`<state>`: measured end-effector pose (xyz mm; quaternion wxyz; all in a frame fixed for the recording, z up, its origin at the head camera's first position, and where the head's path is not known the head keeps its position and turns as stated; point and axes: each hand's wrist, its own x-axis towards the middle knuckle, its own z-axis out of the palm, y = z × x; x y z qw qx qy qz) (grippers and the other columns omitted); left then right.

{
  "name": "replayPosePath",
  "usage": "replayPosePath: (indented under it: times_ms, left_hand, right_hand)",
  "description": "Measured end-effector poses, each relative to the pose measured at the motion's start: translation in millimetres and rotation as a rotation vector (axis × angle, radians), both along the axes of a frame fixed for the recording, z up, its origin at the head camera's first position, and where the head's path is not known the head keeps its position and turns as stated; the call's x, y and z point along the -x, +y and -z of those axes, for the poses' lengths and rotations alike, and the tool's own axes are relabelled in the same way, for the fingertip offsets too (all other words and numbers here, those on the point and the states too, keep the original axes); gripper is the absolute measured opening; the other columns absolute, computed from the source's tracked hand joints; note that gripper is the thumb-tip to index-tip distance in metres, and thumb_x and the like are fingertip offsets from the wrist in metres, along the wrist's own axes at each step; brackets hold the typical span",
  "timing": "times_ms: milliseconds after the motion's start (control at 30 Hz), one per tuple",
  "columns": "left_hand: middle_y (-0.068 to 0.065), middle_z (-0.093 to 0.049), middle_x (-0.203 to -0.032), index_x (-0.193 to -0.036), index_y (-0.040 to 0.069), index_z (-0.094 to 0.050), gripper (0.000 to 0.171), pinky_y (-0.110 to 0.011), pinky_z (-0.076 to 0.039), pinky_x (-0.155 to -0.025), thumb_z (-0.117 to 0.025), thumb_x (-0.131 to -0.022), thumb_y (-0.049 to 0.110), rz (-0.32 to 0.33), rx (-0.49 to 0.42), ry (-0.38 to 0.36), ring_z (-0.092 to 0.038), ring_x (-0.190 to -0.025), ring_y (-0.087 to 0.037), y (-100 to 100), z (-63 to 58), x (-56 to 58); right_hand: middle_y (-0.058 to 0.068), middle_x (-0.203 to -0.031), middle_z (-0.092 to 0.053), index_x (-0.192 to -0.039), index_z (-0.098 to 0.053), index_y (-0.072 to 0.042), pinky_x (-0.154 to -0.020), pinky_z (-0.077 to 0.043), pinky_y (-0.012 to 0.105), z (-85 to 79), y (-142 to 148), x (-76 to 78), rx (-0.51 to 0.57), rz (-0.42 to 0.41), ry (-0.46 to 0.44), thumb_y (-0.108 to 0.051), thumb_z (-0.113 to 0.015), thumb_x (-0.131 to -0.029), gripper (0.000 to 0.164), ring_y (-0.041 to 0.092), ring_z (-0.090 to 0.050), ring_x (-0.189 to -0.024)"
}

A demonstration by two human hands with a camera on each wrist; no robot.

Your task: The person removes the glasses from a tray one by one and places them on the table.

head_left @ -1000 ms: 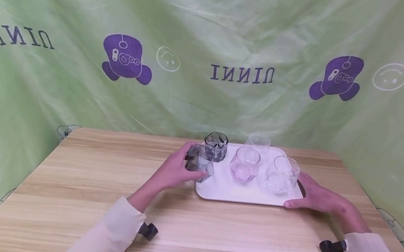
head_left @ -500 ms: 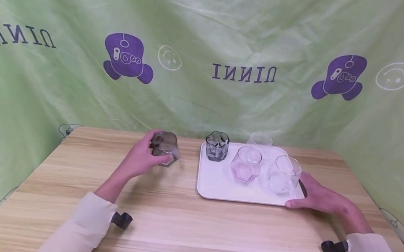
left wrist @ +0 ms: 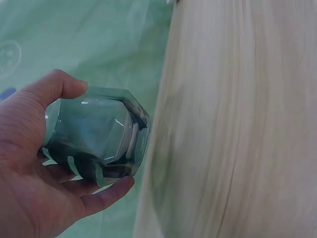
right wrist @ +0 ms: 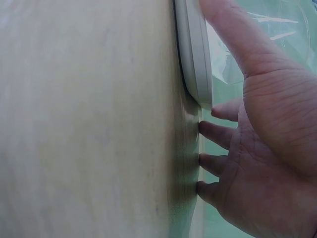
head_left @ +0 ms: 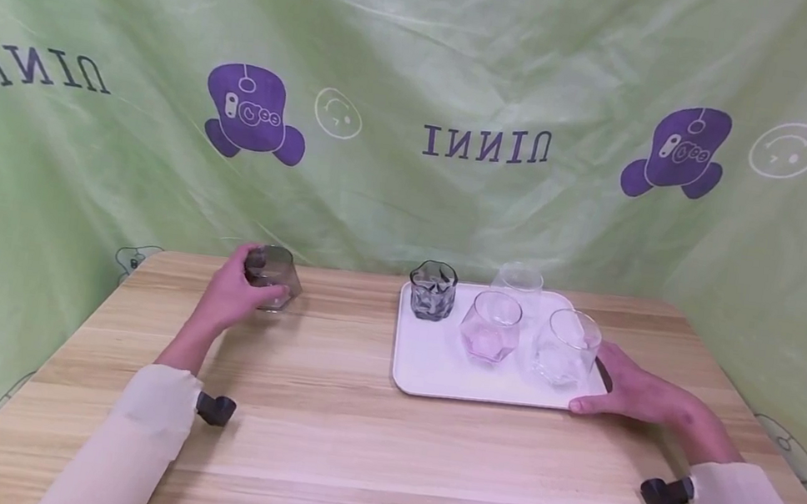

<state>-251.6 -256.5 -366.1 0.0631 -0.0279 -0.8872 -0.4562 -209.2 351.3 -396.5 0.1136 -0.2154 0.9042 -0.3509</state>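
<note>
At the back left of the table, my left hand (head_left: 232, 292) grips a smoky grey drinking glass (left wrist: 94, 129), thumb on one side and fingers round the other. Its faceted base is close over the tabletop in the left wrist view. On the right, my right hand (head_left: 639, 392) rests against a white tray (head_left: 434, 373), thumb at the tray's front right corner. The right wrist view shows its other fingers (right wrist: 215, 134) fairly straight, tips down at the table. The tray bears a dark wavy glass (head_left: 432, 291), a pinkish faceted glass (head_left: 490, 330) and clear glasses (head_left: 565, 349).
The wooden table (head_left: 349, 447) runs back to a green printed curtain (head_left: 380, 199) hanging behind and at both sides. Another clear glass (head_left: 521, 279) stands at the tray's back, partly hidden by the glasses before it.
My left hand has carried the smoky grey glass off the tray's left side, leftward across the table to the back left. The right hand and the tray have stayed in place.
</note>
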Motion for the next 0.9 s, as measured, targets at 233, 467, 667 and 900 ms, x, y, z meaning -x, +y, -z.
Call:
replayPosePath:
  times_ms: [233,467,667,900]
  left_hand:
    - [-0.034,-0.039,-0.150,-0.158,-0.003,-0.023,0.092,-0.061,-0.033,-0.113,-0.080,-0.090,0.025,-0.064,0.005,-0.020,-0.039,-0.137,-0.050,-23.5,5.8,6.4]
    - [-0.037,-0.036,-0.150,-0.159,-0.005,-0.019,0.095,-0.062,-0.034,-0.112,-0.078,-0.091,0.027,-0.155,-0.004,-0.028,-0.038,-0.136,-0.052,-47.4,8.8,5.9]
    - [-0.038,-0.032,-0.153,-0.159,-0.007,-0.015,0.097,-0.062,-0.029,-0.115,-0.076,-0.093,0.030,-0.208,-0.023,-0.027,-0.033,-0.139,-0.053,-65.7,11.2,4.9]
    - [-0.035,-0.030,-0.156,-0.160,-0.004,-0.014,0.098,-0.059,-0.028,-0.116,-0.076,-0.093,0.029,-0.265,-0.074,-0.039,-0.032,-0.141,-0.050,-76.1,11.7,4.5]
  right_hand:
    - [0.039,-0.155,-0.018,-0.159,-0.006,0.007,-0.109,-0.018,0.077,-0.4,0.4,1.2,0.003,-0.009,0.007,-0.025,-0.088,-0.081,0.118,0.055,-0.022,-0.141]
    - [0.038,-0.157,-0.017,-0.160,-0.006,0.006,-0.110,-0.017,0.076,0.8,-1.6,1.9,0.003,-0.017,0.008,-0.027,-0.088,-0.082,0.118,0.054,-0.021,-0.142]
    - [0.039,-0.155,-0.018,-0.160,-0.006,0.006,-0.109,-0.019,0.076,0.4,-1.0,2.2,-0.030,0.005,-0.002,-0.029,-0.088,-0.081,0.119,0.056,-0.022,-0.141]
    - [0.038,-0.154,-0.020,-0.160,-0.006,0.006,-0.110,-0.019,0.075,0.3,0.8,1.7,-0.038,0.006,0.008,-0.030,-0.088,-0.081,0.119,0.056,-0.023,-0.141]
